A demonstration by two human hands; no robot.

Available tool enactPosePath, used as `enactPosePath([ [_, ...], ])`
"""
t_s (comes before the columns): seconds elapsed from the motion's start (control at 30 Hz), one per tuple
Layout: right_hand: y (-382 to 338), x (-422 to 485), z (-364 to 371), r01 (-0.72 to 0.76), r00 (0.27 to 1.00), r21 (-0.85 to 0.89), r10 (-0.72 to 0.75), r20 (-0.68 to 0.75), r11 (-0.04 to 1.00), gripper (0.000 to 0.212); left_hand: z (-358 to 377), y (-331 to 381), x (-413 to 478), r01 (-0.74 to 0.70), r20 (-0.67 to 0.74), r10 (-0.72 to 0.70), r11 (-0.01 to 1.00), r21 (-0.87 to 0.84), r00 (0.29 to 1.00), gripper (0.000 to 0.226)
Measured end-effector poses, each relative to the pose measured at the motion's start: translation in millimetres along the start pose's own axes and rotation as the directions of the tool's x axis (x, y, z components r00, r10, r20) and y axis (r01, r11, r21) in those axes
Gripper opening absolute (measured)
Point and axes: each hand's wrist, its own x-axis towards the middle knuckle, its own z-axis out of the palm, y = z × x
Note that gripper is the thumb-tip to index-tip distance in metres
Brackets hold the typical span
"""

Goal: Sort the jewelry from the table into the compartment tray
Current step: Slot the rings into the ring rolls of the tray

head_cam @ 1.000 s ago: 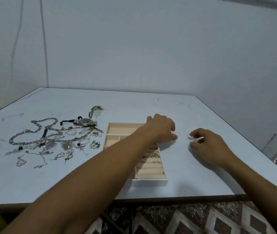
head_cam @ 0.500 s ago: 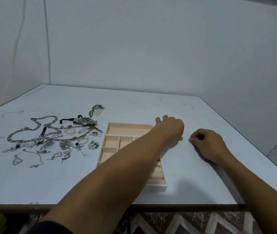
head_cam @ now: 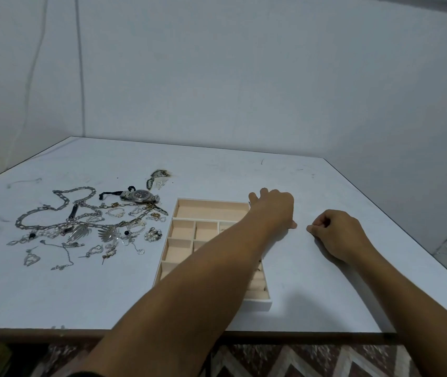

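**Both hands right of the tray; jewelry pile lies far to the left**

The left hand (head_cam: 272,208) reaches across the compartment tray (head_cam: 211,200), palm down, fingers curled, resting on the table (head_cam: 312,281) just past the tray's right rim. Whether it holds anything small underneath cannot be told. The right hand (head_cam: 336,235) sits near it, further right, closed in a loose fist on the table; nothing is visible in its grip.

The unsorted jewelry (head_cam: 86,224) lies well to the left of both hands, on the far side of the tray from them. The pile spreads left-to-right: a heavy chain (head_cam: 61,202) furthest left, a wristwatch (head_cam: 140,195) at its far edge, a pearl cluster (head_cam: 153,234) nearest the tray's left wall.

The tray's long axis runs away from the person. Its visible left compartments look empty; the right column is mostly hidden under the left forearm.

Judgement: most of the sorting remains. The left hand is the nearer one to the pile, and must draw back over the tray to reach it.
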Motion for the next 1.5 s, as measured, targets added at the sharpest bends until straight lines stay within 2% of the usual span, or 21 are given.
enactPosePath([
  [0.17, 1, -1, -1, -0.002, 1.000, -0.032, 0.002, -0.007, 0.999, 0.017, -12, 3, -15, -0.145, -0.073, 0.142, 0.989, -0.030, 0.987, 0.020],
  [0.33, -5, -16, -5, 0.103, 0.993, -0.033, -0.105, -0.048, 0.994, 0.017, -49, -1, -44, -0.230, -0.080, 0.221, 0.963, -0.143, 0.972, 0.015],
  [0.5, -31, -43, -17, 0.156, 0.986, 0.118, -0.162, 0.044, 0.981, 0.016, -71, -32, -94, -0.220, -0.142, 0.184, 0.928, -0.301, 0.973, 0.001],
  [0.7, -65, -86, -22, 0.220, 0.938, 0.295, -0.285, 0.198, 0.930, 0.014, -89, -78, -151, -0.126, -0.207, 0.048, 0.916, -0.381, 0.977, 0.010],
  [0.83, -84, -107, -23, 0.252, 0.900, 0.348, -0.350, 0.258, 0.903, 0.013, -90, -94, -178, -0.091, -0.225, 0.001, 0.915, -0.392, 0.974, 0.009],
  [1.03, -91, -120, -20, 0.282, 0.897, 0.338, -0.372, 0.240, 0.898, 0.013, -79, -93, -194, -0.098, -0.242, -0.007, 0.902, -0.420, 0.970, 0.009],
  [1.2, -86, -124, -15, 0.328, 0.904, 0.265, -0.383, 0.192, 0.907, 0.013, -71, -84, -198, -0.136, -0.235, 0.044, 0.911, -0.389, 0.971, 0.007],
  [1.5, -79, -125, -10, 0.344, 0.904, 0.239, -0.389, 0.178, 0.908, 0.010, -61, -79, -201, -0.150, -0.203, 0.091, 0.944, -0.295, 0.975, 0.007],
])
